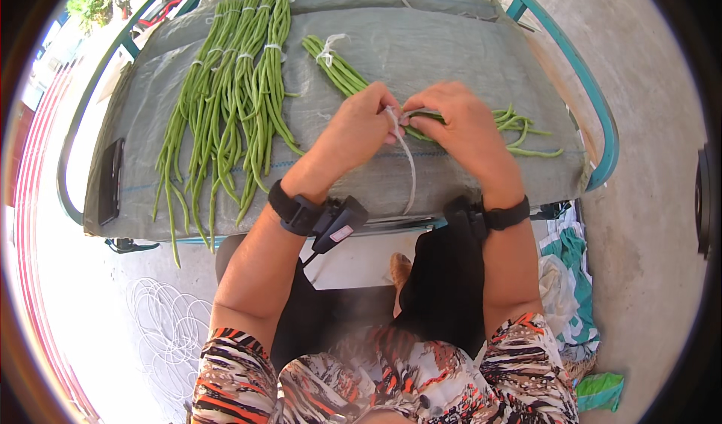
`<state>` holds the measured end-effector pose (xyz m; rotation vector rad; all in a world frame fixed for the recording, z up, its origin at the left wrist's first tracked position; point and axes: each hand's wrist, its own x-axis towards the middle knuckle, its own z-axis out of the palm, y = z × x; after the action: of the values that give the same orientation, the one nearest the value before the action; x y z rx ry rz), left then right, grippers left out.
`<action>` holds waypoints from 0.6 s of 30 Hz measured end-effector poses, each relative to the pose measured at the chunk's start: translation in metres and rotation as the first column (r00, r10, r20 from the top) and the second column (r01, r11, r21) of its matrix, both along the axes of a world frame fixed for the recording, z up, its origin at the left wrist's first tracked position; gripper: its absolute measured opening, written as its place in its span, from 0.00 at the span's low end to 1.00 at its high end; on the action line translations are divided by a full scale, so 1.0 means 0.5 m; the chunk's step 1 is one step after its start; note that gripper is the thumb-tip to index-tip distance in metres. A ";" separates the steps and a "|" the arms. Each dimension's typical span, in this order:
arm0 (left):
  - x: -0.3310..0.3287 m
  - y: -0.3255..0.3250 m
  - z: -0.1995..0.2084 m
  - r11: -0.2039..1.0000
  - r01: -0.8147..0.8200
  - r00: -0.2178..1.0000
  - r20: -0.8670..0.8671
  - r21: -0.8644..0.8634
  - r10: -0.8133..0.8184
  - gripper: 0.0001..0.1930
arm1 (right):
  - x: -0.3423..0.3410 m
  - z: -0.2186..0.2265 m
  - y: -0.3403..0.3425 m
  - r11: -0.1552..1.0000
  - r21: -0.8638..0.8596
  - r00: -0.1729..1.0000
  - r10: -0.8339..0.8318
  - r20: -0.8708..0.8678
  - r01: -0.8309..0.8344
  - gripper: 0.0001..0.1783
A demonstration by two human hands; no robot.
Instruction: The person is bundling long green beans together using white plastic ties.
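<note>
Surface (444,33) wrapped in grey woven sheeting, seen from the head camera looking down, with curved teal rails (575,66) bounding its left and right sides. Its near edge lies just in front of the seated person's knees. On the left, a row of tied green bean bundles (229,112) spreads toward that edge, several tips hanging over it. A dark, flat slab (111,181) lies beside the left corner. Grey sheeting shows between this row and the hands, beyond the hands, and below them to the near edge.

A separate bean bundle (342,76) lies diagonally right of the row, directly beneath both hands, its bound upper-left end circled by a white tie (328,50) and its loose tips fanning out past the right hand. The left hand (372,119) pinches a white strip (411,168) between thumb and fingers; the right hand (455,119), slightly blurred, pinches it close beside. One end trails down toward the near edge. Whether the strip fully circles the bundle is hidden by the fingers.

On the floor at right, crumpled green-and-white bags (577,262) lie beside the person, contents impossible to tell; a loose white wire coil (167,322) lies at left.
</note>
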<state>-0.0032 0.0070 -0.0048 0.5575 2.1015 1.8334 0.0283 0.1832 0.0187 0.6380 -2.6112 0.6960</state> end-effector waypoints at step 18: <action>-0.014 -0.029 0.017 0.871 -0.409 0.892 -0.083 0.271 0.445 0.18 | -0.001 0.005 0.003 0.996 -0.045 0.978 -0.066 0.198 0.077 0.09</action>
<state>-0.0101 -0.0073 0.0039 0.2943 2.2421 2.3906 0.0278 0.1845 0.0214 0.4787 -2.7689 0.8401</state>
